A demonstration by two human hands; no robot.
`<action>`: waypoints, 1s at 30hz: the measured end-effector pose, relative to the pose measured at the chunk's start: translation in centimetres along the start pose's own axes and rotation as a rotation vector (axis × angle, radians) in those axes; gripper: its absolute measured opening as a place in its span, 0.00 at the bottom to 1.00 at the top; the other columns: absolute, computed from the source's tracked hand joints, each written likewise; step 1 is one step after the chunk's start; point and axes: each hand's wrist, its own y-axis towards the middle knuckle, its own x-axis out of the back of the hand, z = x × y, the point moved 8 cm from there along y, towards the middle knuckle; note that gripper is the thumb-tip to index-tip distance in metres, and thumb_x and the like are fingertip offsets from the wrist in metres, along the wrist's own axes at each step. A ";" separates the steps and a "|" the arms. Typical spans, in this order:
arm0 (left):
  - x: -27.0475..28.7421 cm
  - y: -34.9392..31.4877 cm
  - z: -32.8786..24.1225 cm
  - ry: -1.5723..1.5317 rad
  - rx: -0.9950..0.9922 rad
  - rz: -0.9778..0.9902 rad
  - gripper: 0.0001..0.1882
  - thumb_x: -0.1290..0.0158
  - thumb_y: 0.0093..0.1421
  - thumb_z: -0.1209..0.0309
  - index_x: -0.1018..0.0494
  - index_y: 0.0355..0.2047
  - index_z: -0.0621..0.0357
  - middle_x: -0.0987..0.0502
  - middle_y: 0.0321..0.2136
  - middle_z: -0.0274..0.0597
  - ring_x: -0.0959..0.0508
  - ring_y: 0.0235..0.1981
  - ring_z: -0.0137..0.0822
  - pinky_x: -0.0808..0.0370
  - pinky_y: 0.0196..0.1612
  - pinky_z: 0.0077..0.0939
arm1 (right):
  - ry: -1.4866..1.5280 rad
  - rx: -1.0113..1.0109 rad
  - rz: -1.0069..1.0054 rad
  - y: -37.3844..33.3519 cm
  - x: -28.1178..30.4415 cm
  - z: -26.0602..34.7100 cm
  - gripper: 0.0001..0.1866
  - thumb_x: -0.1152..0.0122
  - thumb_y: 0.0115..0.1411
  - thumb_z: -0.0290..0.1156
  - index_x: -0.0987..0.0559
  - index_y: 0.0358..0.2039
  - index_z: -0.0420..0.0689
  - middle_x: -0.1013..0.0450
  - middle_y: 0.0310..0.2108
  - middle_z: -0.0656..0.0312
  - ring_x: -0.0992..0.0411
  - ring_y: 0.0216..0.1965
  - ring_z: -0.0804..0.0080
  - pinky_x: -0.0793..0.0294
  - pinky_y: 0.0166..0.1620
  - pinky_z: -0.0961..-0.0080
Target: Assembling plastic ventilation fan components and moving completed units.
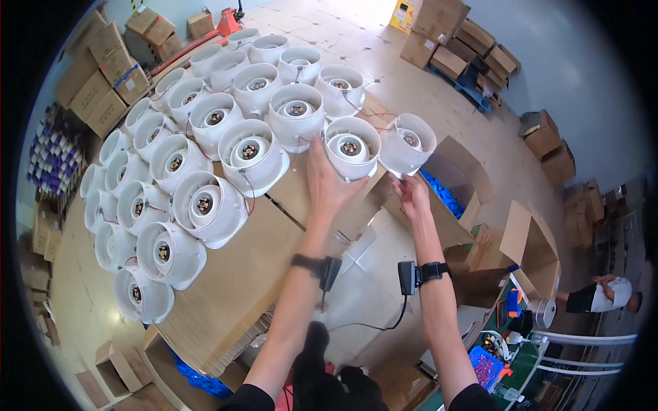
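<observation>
Rows of white round fan housings stand on a stack of flat cardboard, each with a copper-wound motor in its middle. My left hand grips the left side of one white fan housing at the stack's right end. Just right of it is another white fan housing, tilted, with thin red wires beside it. My right hand has its fingers curled at this second housing's lower edge; the fingertips are partly hidden there. Both wrists wear black bands with small black boxes.
Under the housings lies the stacked cardboard. An open carton with blue material stands right of my right hand. A green workbench with parts is at lower right. Farther right stands a person. Cartons line the far left.
</observation>
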 end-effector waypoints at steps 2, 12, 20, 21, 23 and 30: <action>-0.5 0.1 0.4 -0.025 0.009 0.030 0.71 0.24 0.33 0.62 0.60 0.69 0.70 0.44 0.65 0.65 0.43 0.67 0.58 0.44 0.68 0.45 | 0.002 0.019 0.002 0.0 -0.2 0.0 0.17 0.52 0.65 0.21 0.34 0.53 0.30 0.26 0.46 0.43 0.21 0.44 0.56 0.15 0.40 0.74; 1.4 -0.7 0.8 -0.152 0.022 -0.064 0.74 0.22 0.31 0.60 0.60 0.70 0.69 0.48 0.67 0.59 0.46 0.69 0.50 0.50 0.71 0.42 | -0.012 0.207 -0.042 -14.4 7.7 4.9 0.18 0.52 0.63 0.17 0.34 0.54 0.32 0.26 0.43 0.49 0.20 0.40 0.57 0.17 0.47 0.63; 1.0 -3.7 1.8 -0.339 0.043 0.022 0.71 0.23 0.35 0.66 0.61 0.71 0.63 0.50 0.68 0.58 0.46 0.69 0.50 0.48 0.71 0.45 | -0.041 0.111 -0.459 -37.1 23.2 7.3 0.24 0.55 0.60 0.14 0.35 0.58 0.35 0.25 0.48 0.48 0.20 0.42 0.59 0.16 0.46 0.65; 0.6 -4.2 0.5 -0.227 -0.001 0.038 0.71 0.24 0.34 0.68 0.61 0.71 0.63 0.50 0.68 0.58 0.46 0.69 0.50 0.49 0.71 0.44 | -0.016 0.141 -0.447 -37.5 24.4 6.7 0.23 0.55 0.61 0.15 0.35 0.58 0.35 0.25 0.47 0.48 0.20 0.42 0.60 0.16 0.45 0.67; -1.0 -5.7 -2.7 -0.154 -0.007 0.057 0.71 0.24 0.34 0.69 0.62 0.71 0.64 0.49 0.68 0.58 0.46 0.69 0.50 0.49 0.71 0.41 | 0.009 0.161 -0.377 -35.2 26.3 5.8 0.23 0.54 0.62 0.15 0.34 0.58 0.35 0.25 0.47 0.49 0.20 0.42 0.61 0.16 0.45 0.68; -0.5 -5.1 -1.9 -0.192 0.029 0.064 0.70 0.23 0.33 0.65 0.58 0.69 0.68 0.47 0.66 0.59 0.44 0.68 0.49 0.48 0.70 0.41 | 0.247 0.265 -0.379 -31.6 27.9 0.1 0.21 0.49 0.64 0.20 0.36 0.58 0.35 0.24 0.39 0.54 0.19 0.36 0.61 0.16 0.41 0.71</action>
